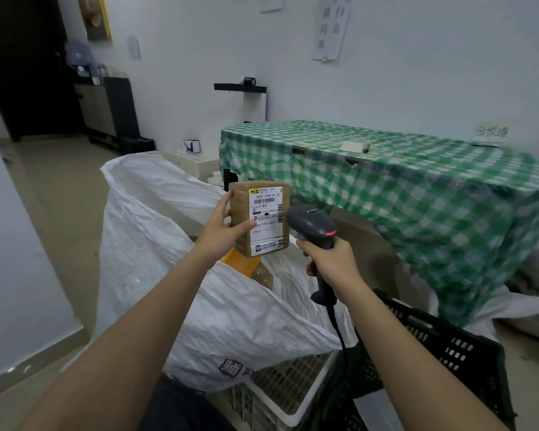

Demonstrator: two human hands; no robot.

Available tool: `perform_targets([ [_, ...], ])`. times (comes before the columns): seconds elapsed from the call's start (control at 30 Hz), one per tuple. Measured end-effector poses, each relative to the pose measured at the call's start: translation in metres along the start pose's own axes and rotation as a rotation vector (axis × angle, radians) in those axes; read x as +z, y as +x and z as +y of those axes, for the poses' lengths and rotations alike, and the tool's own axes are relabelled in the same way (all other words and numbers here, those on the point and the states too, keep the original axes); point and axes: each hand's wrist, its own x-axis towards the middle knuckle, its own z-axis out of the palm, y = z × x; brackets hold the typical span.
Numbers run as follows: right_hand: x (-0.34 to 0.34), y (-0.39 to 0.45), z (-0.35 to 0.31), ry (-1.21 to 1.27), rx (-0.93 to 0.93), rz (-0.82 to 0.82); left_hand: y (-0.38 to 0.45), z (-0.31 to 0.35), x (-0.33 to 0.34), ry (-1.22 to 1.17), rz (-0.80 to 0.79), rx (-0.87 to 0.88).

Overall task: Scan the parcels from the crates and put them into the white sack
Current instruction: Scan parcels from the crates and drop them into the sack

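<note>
Head view shows the left hand [220,233] gripping a brown cardboard parcel [260,217] with fingers on its edge, label facing the dark grey handheld scanner [316,231] clasped by the right hand [332,259] — held above the open white woven sack [181,244] for dropping after scanning.

Background: a table draped in a green-and-white checked cloth [417,194] stands against the white wall; a small card [351,146] and a dark marker [366,148] lie on top. Handwritten paper notices [332,26] hang above. A dark cabinet [120,110] stands by the doorway at left.
</note>
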Motion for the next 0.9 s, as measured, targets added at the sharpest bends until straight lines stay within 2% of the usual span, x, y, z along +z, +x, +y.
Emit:
perform_targets([
  [0.07,0.007,0.007,0.002,0.024,0.021,0.014,0.006,0.002,-0.013,0.044,0.027,0.022],
  [0.13,0.015,0.015,0.004,0.032,0.039,0.018,0.017,0.002,-0.030,0.203,0.043,0.083],
  [0.2,0.024,0.021,0.007,0.018,0.051,0.005,0.028,0.003,-0.048,0.490,0.055,0.151],
  [0.27,0.032,0.026,0.010,0.003,0.055,-0.010,0.037,-0.001,-0.065,0.882,0.038,0.199],
  [0.33,0.039,0.030,0.012,0.000,0.062,-0.029,0.043,-0.007,-0.079,1.251,-0.019,0.123],
  [0.37,0.041,0.032,0.014,-0.003,0.065,-0.035,0.044,-0.010,-0.083,1.305,-0.044,0.036],
  [0.43,0.040,0.034,0.019,-0.009,0.071,-0.040,0.041,-0.015,-0.084,1.185,-0.063,-0.045],
  [0.63,0.007,0.032,0.037,-0.021,0.120,-0.009,0.021,-0.012,-0.045,0.715,-0.019,0.177],
  [0.73,-0.026,0.025,0.045,-0.020,0.155,0.049,0.007,-0.012,-0.008,0.498,-0.065,0.171],
  [0.9,-0.100,-0.003,0.078,-0.030,0.208,0.240,-0.023,-0.028,0.081,0.282,-0.220,0.129],
])
